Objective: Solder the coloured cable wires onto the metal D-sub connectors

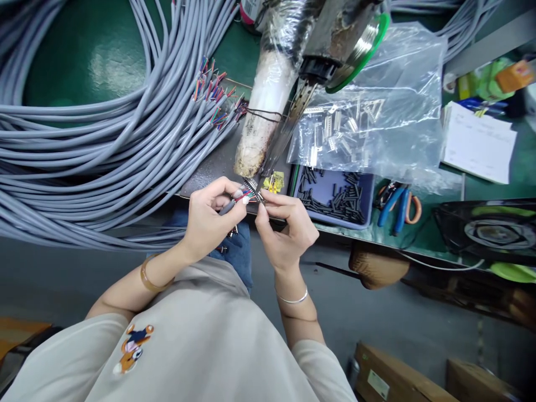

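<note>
The green table (pixel 113 61) fills the space ahead, and grey cables (pixel 125 162) swamp most of its left half, spilling over the near edge. A clear bag (pixel 408 123) of silver parts lies right of the middle, back from that edge. A white tube (pixel 272 78) and a metal-tipped tool (pixel 298 106) slant down toward the near edge's middle. The tray (pixel 369 215) of black sleeves sits along that edge, pliers (pixel 396 204) just right of it.

The 2 hands work close together at the near edge's middle, not clasping each other: the left hand (pixel 215 215) pinches a cable end (pixel 227 208), the right hand (pixel 288 226) grips a connector (pixel 251 183) under the tip. I can't tell whether tip and connector touch.

If that tip is hot, as I suspect, 1 slip could burn a finger or scorch the coloured wires (pixel 247 194). They crowd together, so an unsteady pinch might bridge 2 neighbouring pins. A snag on the cable could also yank the wires out of line.
</note>
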Demonstrator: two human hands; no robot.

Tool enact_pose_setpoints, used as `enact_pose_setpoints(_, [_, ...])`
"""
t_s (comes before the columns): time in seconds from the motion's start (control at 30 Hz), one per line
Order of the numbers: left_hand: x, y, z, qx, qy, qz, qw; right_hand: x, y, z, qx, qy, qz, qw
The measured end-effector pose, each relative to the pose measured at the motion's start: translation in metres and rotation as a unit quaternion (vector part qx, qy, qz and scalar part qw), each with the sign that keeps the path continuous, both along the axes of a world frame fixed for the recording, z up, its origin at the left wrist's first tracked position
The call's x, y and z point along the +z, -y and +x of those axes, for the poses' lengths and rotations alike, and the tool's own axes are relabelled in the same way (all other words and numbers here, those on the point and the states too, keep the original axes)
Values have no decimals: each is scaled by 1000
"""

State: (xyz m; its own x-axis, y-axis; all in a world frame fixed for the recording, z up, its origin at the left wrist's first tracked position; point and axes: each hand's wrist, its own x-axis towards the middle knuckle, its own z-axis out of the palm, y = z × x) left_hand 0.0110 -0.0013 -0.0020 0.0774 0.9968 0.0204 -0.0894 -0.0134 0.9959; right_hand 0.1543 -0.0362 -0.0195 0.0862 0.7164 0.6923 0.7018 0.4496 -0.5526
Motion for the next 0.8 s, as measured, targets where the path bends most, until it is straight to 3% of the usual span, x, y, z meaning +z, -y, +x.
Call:
enact_pose_setpoints(0.27, [3,-2,0,12,-8,34,999,6,-3,0,5,9,5,1000])
enact_pose_setpoints(0.5, [-4,2,-4,-5,-28,28,999,5,2,3,15,61,12,998])
enact_pose_setpoints(0.7, [-7,5,-10,-27,-128,128,983,4,3,3,-4,-63,-44,997])
enact_pose_setpoints(0.8, [-7,8,-11,-22,-113,111,987,4,4,2,-1,-84,-68,994])
